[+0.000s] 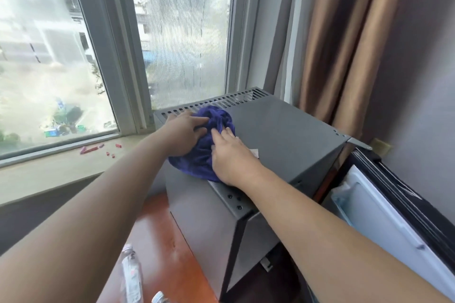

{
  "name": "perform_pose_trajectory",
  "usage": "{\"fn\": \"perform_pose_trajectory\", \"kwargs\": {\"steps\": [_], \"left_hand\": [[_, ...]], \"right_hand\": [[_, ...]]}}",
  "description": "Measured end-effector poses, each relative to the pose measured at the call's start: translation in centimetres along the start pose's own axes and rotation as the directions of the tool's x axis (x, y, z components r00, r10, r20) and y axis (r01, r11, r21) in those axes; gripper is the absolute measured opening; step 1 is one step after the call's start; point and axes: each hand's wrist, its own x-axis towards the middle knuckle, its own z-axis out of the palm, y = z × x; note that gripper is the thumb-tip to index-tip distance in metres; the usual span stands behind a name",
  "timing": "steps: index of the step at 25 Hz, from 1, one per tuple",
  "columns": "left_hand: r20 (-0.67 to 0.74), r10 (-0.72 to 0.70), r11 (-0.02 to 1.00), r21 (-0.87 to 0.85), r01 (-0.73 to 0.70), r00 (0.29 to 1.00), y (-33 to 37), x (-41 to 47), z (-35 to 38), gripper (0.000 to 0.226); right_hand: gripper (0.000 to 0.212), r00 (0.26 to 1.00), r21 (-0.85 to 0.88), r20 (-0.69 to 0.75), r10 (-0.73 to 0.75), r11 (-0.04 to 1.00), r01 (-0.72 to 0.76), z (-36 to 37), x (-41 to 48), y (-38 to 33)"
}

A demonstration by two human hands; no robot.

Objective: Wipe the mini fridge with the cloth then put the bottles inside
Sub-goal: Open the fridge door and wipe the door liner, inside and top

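Observation:
A grey mini fridge (283, 130) stands by the window, its door (384, 209) swung open at the right. A bunched blue cloth (211, 130) lies on the fridge's top near the left edge. My left hand (184, 133) holds the cloth's left side, fingers curled into the folds. My right hand (231, 157) rests on the cloth's right side with fingers spread fairly flat. Two clear plastic bottles (131, 275) lie on the wooden surface at the bottom left, one only partly in view.
A window (73, 56) and pale sill (49, 170) with small red bits (103, 150) lie to the left. Brown curtains (344, 44) hang behind the fridge. The reddish wooden tabletop (162, 241) carries the fridge. A wall (418, 81) closes the right side.

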Motion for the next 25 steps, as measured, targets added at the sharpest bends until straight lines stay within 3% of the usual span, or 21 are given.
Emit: {"fn": "perform_pose_trajectory", "kwargs": {"steps": [5, 10, 15, 25], "left_hand": [[0.082, 0.055, 0.998, 0.033, -0.058, 0.995, 5.1, 3.9, 1.1, 0.036], [0.159, 0.086, 0.971, 0.209, -0.119, 0.984, 13.4, 9.2, 4.8, 0.042], [0.223, 0.136, 0.950, 0.249, -0.191, 0.965, 21.1, 15.0, 7.6, 0.041], [0.206, 0.055, 0.972, 0.212, -0.099, 0.977, 19.1, 24.1, 7.5, 0.035]], "right_hand": [[0.067, 0.993, -0.041, -0.058, 0.100, 0.994, -0.103, -1.6, -0.8, 4.3], [0.069, 0.970, -0.086, -0.097, 0.224, 0.969, -0.233, -5.1, -1.3, 12.5], [0.064, 0.931, -0.094, -0.162, 0.328, 0.934, -0.346, -7.3, -0.4, 20.6], [0.073, 0.932, -0.105, -0.112, 0.344, 0.929, -0.355, -7.4, 9.6, 23.0]]}}
